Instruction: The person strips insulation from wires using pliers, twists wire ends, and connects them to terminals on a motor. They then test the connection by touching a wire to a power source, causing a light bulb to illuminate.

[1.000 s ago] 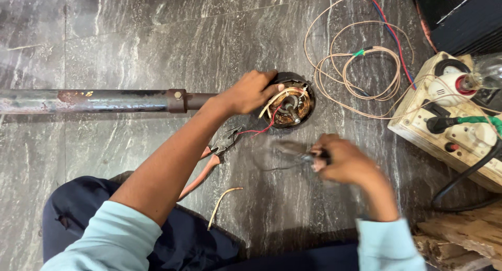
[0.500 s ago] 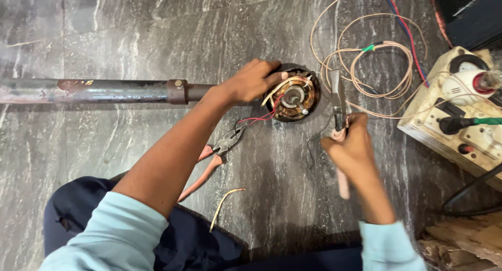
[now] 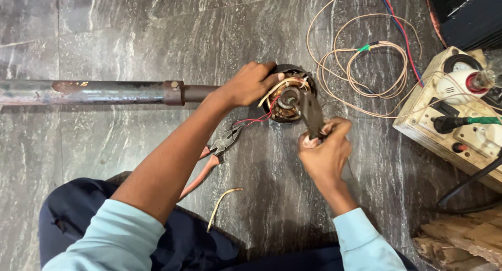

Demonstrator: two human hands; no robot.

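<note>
A round motor stator with copper windings sits on the grey stone floor at the end of a long rusty metal pipe. My left hand rests on the stator's left rim and holds it. My right hand grips a dark hand tool by its pinkish handles, and the tool's tip points into the stator's middle. Red and pale wires trail from the stator's lower left side.
Pliers with pink handles lie on the floor under my left forearm. A short pale wire scrap lies nearby. Loose wire coils spread at the upper right beside a cream electrical board with sockets and plugs. Wood scraps lie at the lower right.
My right hand lifted the dark tool from the floor, swung it upright, then brought its tip to the stator. My left hand stayed on the stator.
</note>
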